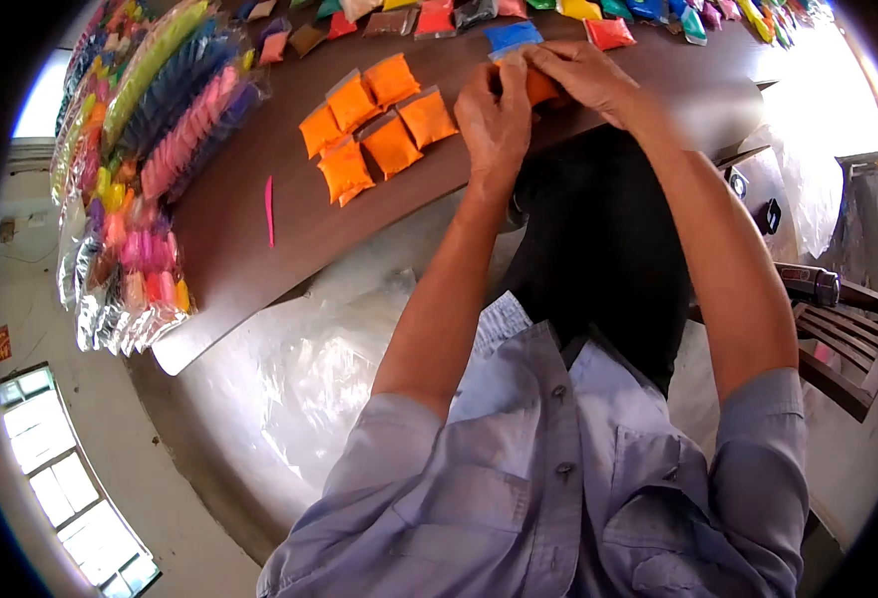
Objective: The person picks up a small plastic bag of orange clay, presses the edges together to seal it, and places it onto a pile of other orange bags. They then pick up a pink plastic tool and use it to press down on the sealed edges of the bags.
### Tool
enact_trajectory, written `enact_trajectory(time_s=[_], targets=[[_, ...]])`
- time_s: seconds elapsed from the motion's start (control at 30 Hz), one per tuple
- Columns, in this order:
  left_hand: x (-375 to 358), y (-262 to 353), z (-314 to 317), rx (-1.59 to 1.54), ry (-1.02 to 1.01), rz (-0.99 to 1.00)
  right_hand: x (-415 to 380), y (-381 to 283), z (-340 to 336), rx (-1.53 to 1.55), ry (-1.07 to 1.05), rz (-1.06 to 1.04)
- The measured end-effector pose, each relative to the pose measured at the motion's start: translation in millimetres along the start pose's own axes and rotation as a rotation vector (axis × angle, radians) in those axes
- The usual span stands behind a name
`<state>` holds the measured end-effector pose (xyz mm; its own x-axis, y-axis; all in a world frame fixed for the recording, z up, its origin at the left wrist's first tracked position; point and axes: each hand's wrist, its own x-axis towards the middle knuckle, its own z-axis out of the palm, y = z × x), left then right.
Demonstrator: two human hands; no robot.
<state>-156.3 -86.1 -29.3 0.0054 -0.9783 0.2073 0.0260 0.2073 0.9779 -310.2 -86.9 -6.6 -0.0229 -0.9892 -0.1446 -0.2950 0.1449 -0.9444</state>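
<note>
My left hand (496, 115) and my right hand (583, 78) meet at the table's near edge, fingers pinched on the top of an orange packet (541, 88) that they partly cover. Just beyond the fingertips lies a blue packet (515, 37). To the left of my hands, several orange packets (391, 147) lie in a loose cluster on the brown table (229, 214). A thin pink stick (270, 211) rests farther left on the tabletop.
Bundles of colourful bagged packets (189, 140) are heaped along the table's left side. A row of small coloured packets (610, 32) runs along the far edge. A wooden chair (843, 344) stands at the right, and clear plastic (309, 389) lies below the table.
</note>
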Motion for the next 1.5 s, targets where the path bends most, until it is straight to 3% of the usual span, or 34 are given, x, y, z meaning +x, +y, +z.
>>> enact_trajectory(time_s=[0.17, 0.23, 0.33, 0.4, 0.6, 0.7, 0.77, 1.0, 1.07, 1.17, 1.23, 1.3, 1.5], targets=[[0, -2, 1, 0.024, 0.011, -0.024, -3, 6, 13, -0.010, 0.123, -0.125], [-2, 2, 0, 0.171, 0.015, 0.020, -5, 13, 14, -0.005, 0.142, -0.144], [-1, -14, 0, 0.127, 0.013, 0.112, -10, 22, 16, 0.021, 0.198, -0.209], [-3, -7, 2, 0.088, -0.003, 0.045, -11, 22, 22, 0.051, 0.269, -0.331], [-6, 2, -1, 0.077, -0.013, -0.115, -16, 22, 23, 0.005, 0.341, -0.413], [-7, -3, -3, 0.053, -0.018, -0.038, -20, 22, 23, -0.069, 0.325, -0.422], [-6, -6, -4, 0.177, 0.002, 0.122, -20, 25, 25, -0.046, 0.324, -0.432], [-8, -3, -4, 0.213, 0.015, 0.170, -22, 27, 28, -0.006, 0.370, -0.499], [-8, 0, -2, 0.104, -0.044, 0.011, -21, 27, 25, -0.020, 0.382, -0.465], [-9, 3, 1, 0.135, -0.094, -0.066, -22, 23, 23, -0.019, 0.399, -0.432], [-9, 5, 2, 0.162, -0.092, -0.014, -23, 22, 22, -0.003, 0.416, -0.405], [-7, 5, 1, 0.307, -0.095, 0.158, -22, 22, 27, 0.032, 0.406, -0.427], [-5, -1, 3, 0.370, -0.053, 0.218, -22, 16, 28, 0.026, 0.403, -0.380]])
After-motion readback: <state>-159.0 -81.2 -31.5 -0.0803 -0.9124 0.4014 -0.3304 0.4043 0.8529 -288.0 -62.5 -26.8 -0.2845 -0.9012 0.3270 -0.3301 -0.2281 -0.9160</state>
